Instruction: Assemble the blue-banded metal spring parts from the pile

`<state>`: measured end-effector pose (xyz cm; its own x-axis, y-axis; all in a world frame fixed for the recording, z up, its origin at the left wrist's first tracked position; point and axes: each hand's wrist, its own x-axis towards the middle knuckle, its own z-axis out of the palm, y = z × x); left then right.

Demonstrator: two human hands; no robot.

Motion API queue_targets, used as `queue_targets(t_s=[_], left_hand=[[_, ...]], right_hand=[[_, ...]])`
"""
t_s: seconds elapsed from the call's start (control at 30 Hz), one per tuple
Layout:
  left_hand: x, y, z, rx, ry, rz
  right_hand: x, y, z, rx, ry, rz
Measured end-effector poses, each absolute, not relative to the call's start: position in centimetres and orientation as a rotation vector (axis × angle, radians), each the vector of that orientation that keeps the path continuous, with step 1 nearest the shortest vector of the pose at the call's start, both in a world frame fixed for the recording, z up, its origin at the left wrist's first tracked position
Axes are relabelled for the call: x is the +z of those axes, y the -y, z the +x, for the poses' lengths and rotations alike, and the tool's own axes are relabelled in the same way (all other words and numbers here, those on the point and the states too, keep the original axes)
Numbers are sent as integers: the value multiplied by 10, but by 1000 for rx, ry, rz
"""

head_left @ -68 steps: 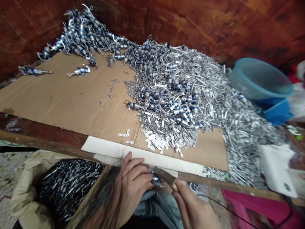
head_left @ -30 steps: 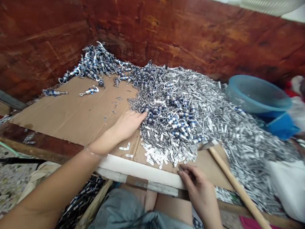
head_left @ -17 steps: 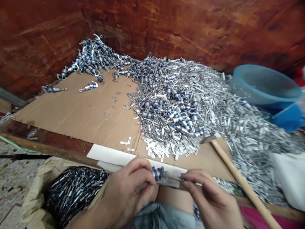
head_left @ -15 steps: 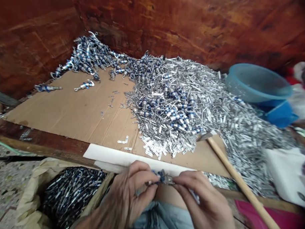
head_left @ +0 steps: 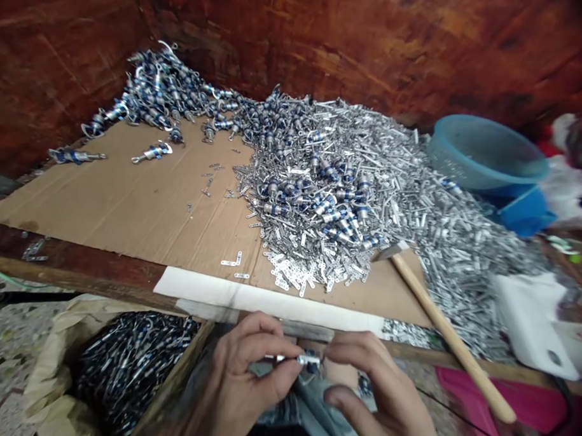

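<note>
My left hand (head_left: pixel 259 369) pinches a small silver metal fitting (head_left: pixel 309 360) between thumb and fingertips, above my lap. Its shape is partly hidden by the fingers. Just to the right, my right hand (head_left: pixel 380 386) has its thumb and index finger apart, with the index tip close by the fitting's end. Bits of silver and blue show under the right fingers; whether that hand holds them is unclear. Beyond the hands, on the cardboard (head_left: pixel 129 206), lie flat metal strips with holes (head_left: pixel 293 272) and a cluster of blue-banded metal fittings (head_left: pixel 339 207).
A hammer (head_left: pixel 451 338) leans over the table's front edge at the right. Behind it spreads a large heap of metal pieces (head_left: pixel 415 203), beside a blue bowl (head_left: pixel 484 155). At lower left, a paper-lined container (head_left: pixel 47 375) holds many dark metal parts. A white strip (head_left: pixel 269 303) lies along the front edge.
My right thumb and index finger have come off the fitting and spread apart. The fitting now points rightward in my left hand, slightly lower. The view has shifted a little.
</note>
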<state>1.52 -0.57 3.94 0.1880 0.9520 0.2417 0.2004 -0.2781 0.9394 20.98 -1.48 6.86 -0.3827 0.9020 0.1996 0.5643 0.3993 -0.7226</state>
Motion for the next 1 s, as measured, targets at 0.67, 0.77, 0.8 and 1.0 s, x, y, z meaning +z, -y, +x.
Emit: queue_targets(t_s=[0.67, 0.77, 0.8, 1.0], left_hand=[[40, 11, 19, 1099, -1177, 1599], [36, 14, 20, 1095, -1195, 1699], [33, 15, 21, 1116, -1205, 1766], [2, 14, 14, 1232, -1182, 2335]], right_hand=[[58, 22, 200, 508, 2142, -1382], [54, 25, 202, 569, 2307, -1331], [52, 25, 202, 623, 2308, -1354], [33, 18, 188, 802, 2069, -1624]])
